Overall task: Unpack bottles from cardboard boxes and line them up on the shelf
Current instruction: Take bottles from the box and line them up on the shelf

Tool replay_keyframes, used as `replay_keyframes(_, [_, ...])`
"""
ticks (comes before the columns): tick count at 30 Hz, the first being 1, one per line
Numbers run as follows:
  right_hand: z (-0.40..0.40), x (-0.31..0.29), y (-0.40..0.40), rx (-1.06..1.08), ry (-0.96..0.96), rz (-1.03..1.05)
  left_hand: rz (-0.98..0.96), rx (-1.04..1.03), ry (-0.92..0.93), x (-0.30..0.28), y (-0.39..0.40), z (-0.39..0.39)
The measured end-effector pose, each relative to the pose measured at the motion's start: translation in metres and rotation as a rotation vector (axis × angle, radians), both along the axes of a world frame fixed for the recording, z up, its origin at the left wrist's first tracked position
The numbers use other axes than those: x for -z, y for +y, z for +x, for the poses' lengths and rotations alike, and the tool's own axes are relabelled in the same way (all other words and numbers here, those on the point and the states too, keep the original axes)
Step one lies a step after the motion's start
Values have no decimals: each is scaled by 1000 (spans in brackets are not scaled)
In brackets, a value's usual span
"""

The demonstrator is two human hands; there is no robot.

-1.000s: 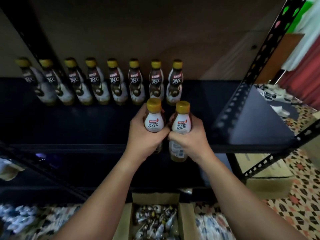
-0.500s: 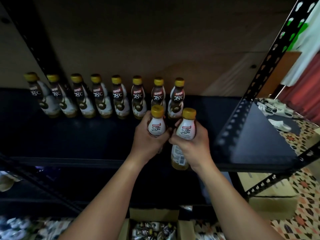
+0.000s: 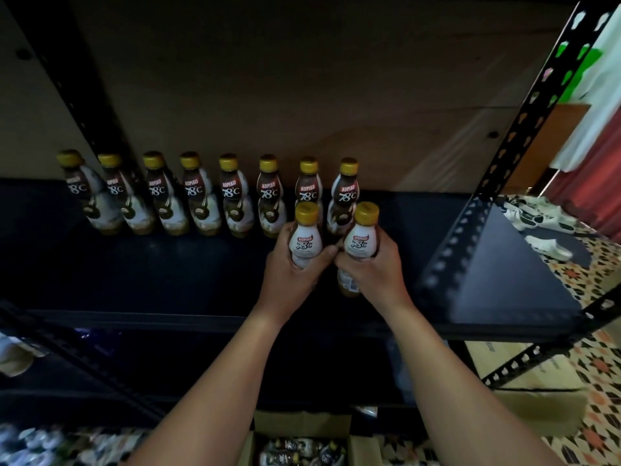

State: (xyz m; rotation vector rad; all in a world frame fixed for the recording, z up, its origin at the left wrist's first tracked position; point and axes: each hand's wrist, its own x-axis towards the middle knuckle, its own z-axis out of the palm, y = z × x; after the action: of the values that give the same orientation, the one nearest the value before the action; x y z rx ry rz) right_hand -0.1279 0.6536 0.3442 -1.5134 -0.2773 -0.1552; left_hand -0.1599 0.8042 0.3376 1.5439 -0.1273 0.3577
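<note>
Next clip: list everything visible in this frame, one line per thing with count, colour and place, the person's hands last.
Back-row bottles: eight, brown-and-white with gold caps, standing along the shelf's rear.
Held bottles: two, white labels, gold caps, in front of the row's right end.
Shelf: one, black, metal uprights at its sides.
Open cardboard box: one, brown, below on the floor, bottles inside.
Closed cardboard box: one, tan, lower right.
Floor: patterned, right side.
Left hand: grips the left held bottle.
Right hand: grips the right held bottle.
</note>
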Motion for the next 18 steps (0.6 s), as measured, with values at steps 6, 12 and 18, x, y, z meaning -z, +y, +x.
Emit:
replay_keyframes(6, [0,12,-16,-100,52,-52,96,-152,-16,15,10,-10])
replay_keyframes(12, [-2,27,-26,-142,108,-38,153,-186,7,19,15,-12])
replay_keyframes(18, [-4,33,-26,-47,32,-91,72,-75,50,16,21,-11])
